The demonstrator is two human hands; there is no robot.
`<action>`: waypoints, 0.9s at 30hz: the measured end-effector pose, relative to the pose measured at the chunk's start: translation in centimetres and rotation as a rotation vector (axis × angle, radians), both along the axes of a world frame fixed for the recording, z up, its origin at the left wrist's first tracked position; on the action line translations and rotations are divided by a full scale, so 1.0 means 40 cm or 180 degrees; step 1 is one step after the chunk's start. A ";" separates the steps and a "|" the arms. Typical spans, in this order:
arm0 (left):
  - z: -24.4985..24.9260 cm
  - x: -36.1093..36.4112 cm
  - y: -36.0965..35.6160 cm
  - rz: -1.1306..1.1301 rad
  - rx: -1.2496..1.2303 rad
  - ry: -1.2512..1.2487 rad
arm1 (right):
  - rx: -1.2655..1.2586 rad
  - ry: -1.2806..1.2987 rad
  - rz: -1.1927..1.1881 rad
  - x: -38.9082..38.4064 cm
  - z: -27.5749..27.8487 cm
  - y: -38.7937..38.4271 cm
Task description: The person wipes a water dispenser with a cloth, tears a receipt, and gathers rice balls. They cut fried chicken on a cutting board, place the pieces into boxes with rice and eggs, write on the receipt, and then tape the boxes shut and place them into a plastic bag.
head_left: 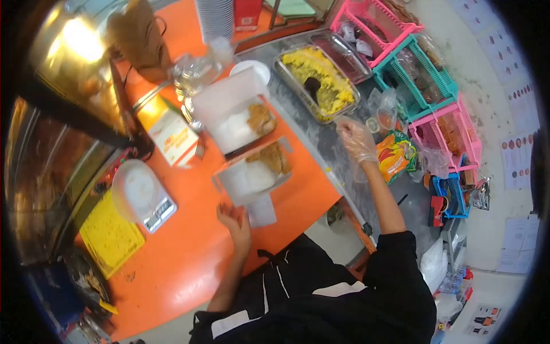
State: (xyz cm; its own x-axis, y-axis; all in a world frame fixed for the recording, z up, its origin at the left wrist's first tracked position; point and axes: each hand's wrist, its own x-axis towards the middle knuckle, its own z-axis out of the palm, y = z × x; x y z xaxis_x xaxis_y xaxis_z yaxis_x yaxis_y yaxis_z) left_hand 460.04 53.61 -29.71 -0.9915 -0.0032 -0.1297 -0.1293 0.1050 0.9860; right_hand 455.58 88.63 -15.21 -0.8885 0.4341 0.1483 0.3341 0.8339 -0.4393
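My left hand (235, 225), bare and with fingers loosely parted, is just below the nearer open food box (229, 186). That box holds white rice (259, 175) and a piece of brown fried food (274, 157). A second open box (215, 106) beyond it has the same filling. My right hand (356, 140), in a clear plastic glove, has its fingers drawn together by the near corner of a clear tray (279, 67) of crumbled yellow food (329, 77). A dark lump (312, 87) lies in the yellow food. What the gloved fingers hold, if anything, is hidden.
Beside my right hand lie a small lidded cup (372, 125) and an orange-green packet (396, 156). Pink (366, 28) and teal baskets (421, 80) line the wall. On the orange table (189, 258) are a digital scale (159, 215) with a bowl and a yellow board (112, 232).
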 end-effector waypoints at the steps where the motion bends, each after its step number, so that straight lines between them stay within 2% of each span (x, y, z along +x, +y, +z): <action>1: -0.045 0.023 0.013 0.0082 -0.0258 0.0026 | 0.0242 -0.0221 -0.0088 -0.026 -0.006 0.018; 3: -0.018 0.050 0.053 0.0265 0.0693 -0.0243 | 0.0243 0.0179 0.0320 -0.112 -0.061 0.076; 4: -0.016 0.069 0.062 0.0280 0.0665 -0.0241 | 0.0087 0.0062 0.0254 -0.165 -0.081 0.100; 7: 0.010 0.115 0.104 0.0323 0.0221 -0.0422 | -0.0176 -0.0295 0.0059 -0.330 -0.156 0.154; 9: 0.074 0.135 0.160 0.0735 -0.1252 -0.0479 | -0.0052 -0.0403 -0.0073 -0.395 -0.245 0.181; 10: 0.099 0.129 0.194 0.0735 -0.1270 -0.0470 | 0.0119 -0.0506 -0.0232 -0.422 -0.254 0.189; 11: 0.120 0.121 0.231 0.0513 -0.1338 0.0147 | 0.0113 -0.0494 -0.0233 -0.447 -0.258 0.199; 12: 0.140 0.114 0.270 0.0290 -0.1389 0.0760 | -0.0038 -0.0825 -0.0399 -0.462 -0.246 0.200; 13: 0.174 0.092 0.320 0.0300 -0.1390 0.0753 | -0.0188 -0.1173 -0.0556 -0.468 -0.247 0.205; 15: 0.219 0.003 0.428 -0.0739 -0.1283 0.0527 | -0.0347 -0.1088 -0.0503 -0.459 -0.248 0.201; 16: 0.222 -0.044 0.488 -0.0810 -0.0965 0.0328 | 0.0034 -0.0636 -0.0507 -0.444 -0.247 0.181; 17: 0.217 -0.098 0.551 -0.0870 -0.0635 0.0147 | 0.0424 -0.0164 -0.0506 -0.448 -0.240 0.171; 18: 0.198 -0.155 0.606 -0.0920 -0.0598 0.0234 | 0.0424 -0.0118 -0.0496 -0.465 -0.237 0.171; 20: 0.113 -0.260 0.704 -0.0860 -0.0427 0.0148 | -0.0297 -0.0792 -0.0174 -0.483 -0.247 0.174; 21: 0.069 -0.294 0.740 -0.0746 -0.0308 -0.0049 | -0.0309 -0.0836 -0.0169 -0.493 -0.256 0.176; 23: 0.057 -0.344 0.788 -0.0794 -0.0908 0.0063 | -0.0334 -0.0958 -0.0147 -0.530 -0.279 0.186; 24: 0.042 -0.351 0.795 -0.0812 -0.0926 0.0004 | -0.0053 -0.0888 -0.0187 -0.528 -0.297 0.181; 27: -0.033 -0.387 0.814 -0.0776 -0.0983 0.0343 | -0.0147 -0.1071 -0.0028 -0.491 -0.249 0.181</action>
